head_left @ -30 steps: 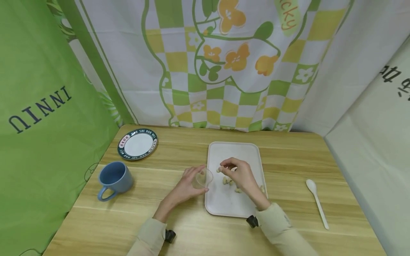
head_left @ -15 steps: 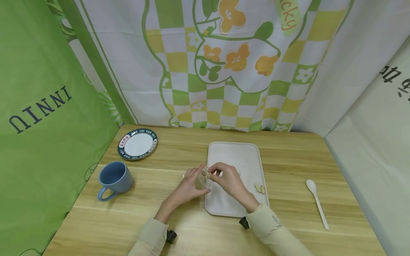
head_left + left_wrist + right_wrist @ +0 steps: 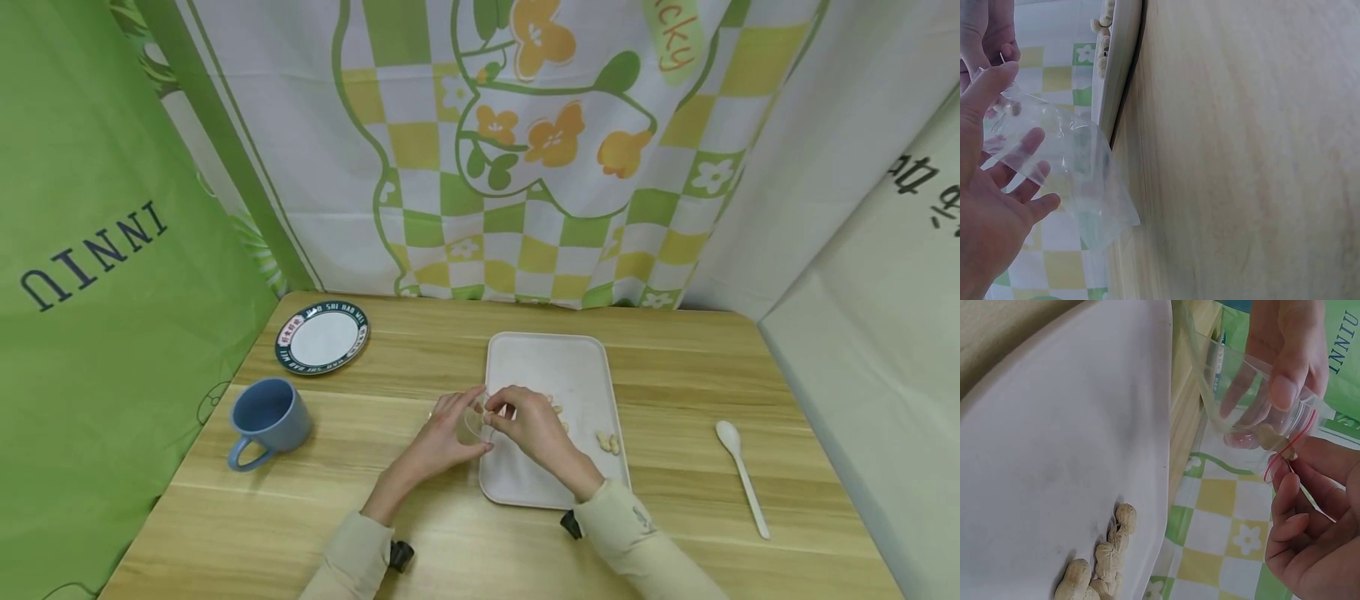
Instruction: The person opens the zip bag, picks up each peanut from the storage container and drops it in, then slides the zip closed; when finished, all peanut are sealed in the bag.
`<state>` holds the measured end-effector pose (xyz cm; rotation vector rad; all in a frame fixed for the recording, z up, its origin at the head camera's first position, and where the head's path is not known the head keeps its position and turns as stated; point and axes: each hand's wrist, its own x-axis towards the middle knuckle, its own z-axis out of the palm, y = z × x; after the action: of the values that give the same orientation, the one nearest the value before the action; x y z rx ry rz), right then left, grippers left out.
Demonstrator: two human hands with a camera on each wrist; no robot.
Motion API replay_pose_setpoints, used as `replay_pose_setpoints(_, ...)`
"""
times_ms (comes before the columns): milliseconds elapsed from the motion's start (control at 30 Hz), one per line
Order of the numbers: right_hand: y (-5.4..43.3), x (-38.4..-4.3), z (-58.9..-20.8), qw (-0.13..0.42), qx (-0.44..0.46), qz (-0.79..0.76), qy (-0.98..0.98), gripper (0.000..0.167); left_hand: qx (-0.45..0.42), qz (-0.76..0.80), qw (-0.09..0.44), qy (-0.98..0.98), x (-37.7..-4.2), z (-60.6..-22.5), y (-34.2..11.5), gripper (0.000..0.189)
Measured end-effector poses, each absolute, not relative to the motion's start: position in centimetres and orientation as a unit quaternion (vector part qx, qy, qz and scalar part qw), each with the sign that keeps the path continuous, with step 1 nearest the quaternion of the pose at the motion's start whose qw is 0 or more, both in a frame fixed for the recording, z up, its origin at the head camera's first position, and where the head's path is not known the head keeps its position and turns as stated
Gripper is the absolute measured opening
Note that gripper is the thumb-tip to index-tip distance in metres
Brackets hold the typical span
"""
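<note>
In the head view my left hand (image 3: pixel 438 437) holds a clear zip bag (image 3: pixel 1094 169) near its mouth, left of the white tray (image 3: pixel 551 354). The right wrist view shows the bag's red zip line, with the left thumb on the plastic. My right hand (image 3: pixel 536 425) is at the bag's mouth, its thumb and fingers pinching the end of a peanut (image 3: pixel 1277 440). Most of that peanut lies inside the plastic. More unshelled peanuts (image 3: pixel 1107 559) lie on the tray; in the head view the right hand partly hides them.
A blue mug (image 3: pixel 272 417) stands at the table's left, with a dark-rimmed plate (image 3: pixel 322 337) behind it. Right of the tray lies a white spoon (image 3: pixel 742 475). A patterned curtain (image 3: pixel 525 208) hangs behind the wooden table (image 3: pixel 465 550).
My right hand has moved left from above the tray to the bag's mouth, carrying the peanut. Over the last half second both hands stay nearly still at the bag.
</note>
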<state>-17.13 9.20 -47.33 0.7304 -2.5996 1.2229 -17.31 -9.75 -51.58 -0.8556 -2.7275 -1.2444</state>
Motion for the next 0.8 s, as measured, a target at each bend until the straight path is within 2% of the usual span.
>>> replay_pose_setpoints(267,9.6,-16.9,-46.9,0.101,0.24,0.405,-0.876,0.007,-0.279,-0.404,0.016,-0.871,-17.4,-51.9,-9.7,0.082)
replay_pose_setpoints(800,14.9,-18.3,-47.1,0.145,0.138,0.394,-0.897,0.006,-0.233,-0.399,-0.004,-0.887,-17.3,-52.1,-9.5,0.092)
